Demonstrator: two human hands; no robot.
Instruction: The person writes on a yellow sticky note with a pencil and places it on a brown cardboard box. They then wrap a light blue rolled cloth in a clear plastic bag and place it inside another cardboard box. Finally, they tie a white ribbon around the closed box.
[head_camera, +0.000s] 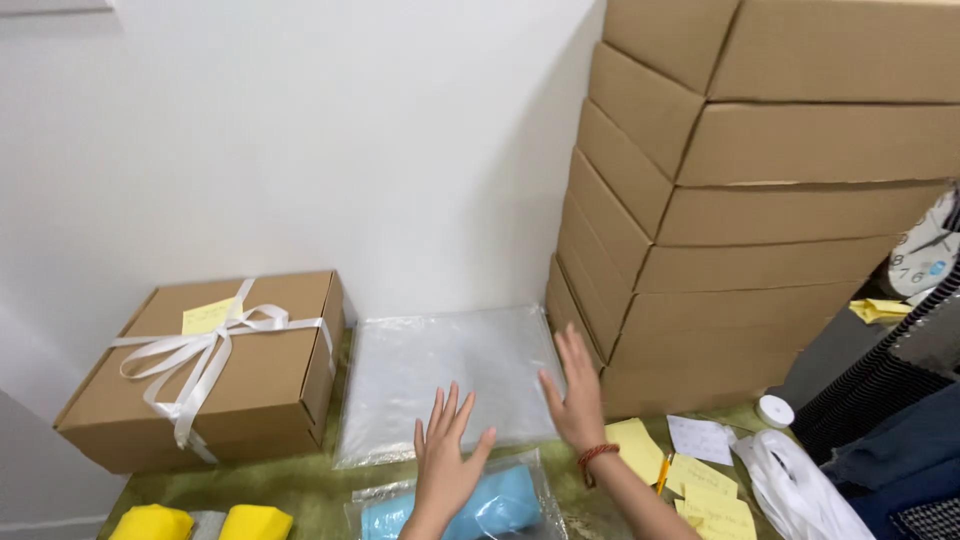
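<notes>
Both hands lie flat, fingers spread, on the near edge of a stack of clear plastic bags (450, 380) at the back of the worktop (300, 485), against the wall. Left hand (445, 455) open, nothing gripped, palm down at the stack's near edge; its wrist is cut off by the lower frame. Right hand (575, 395) also open with fingers fanned, resting on the stack's near right corner; a red beaded bracelet (597, 458) sits on that wrist. How many bags are in the stack is hard to make out. Just in front, under the left forearm, a bagged light-blue cloth (500, 505), partly hidden and cut off below. Left of the bags, a brown cardboard box (270, 380) tied with white ribbon (195, 365), yellow note under the bow. To the right, a tall pile of flat cartons (720, 230), top out of frame. Yellow sticky notes (710, 500) and a ribbon spool (774, 410) lie near the right edge. Two yellow items (200, 523) at the near left corner, only the tops showing. A clock (930, 250) at far right, half cut off.
</notes>
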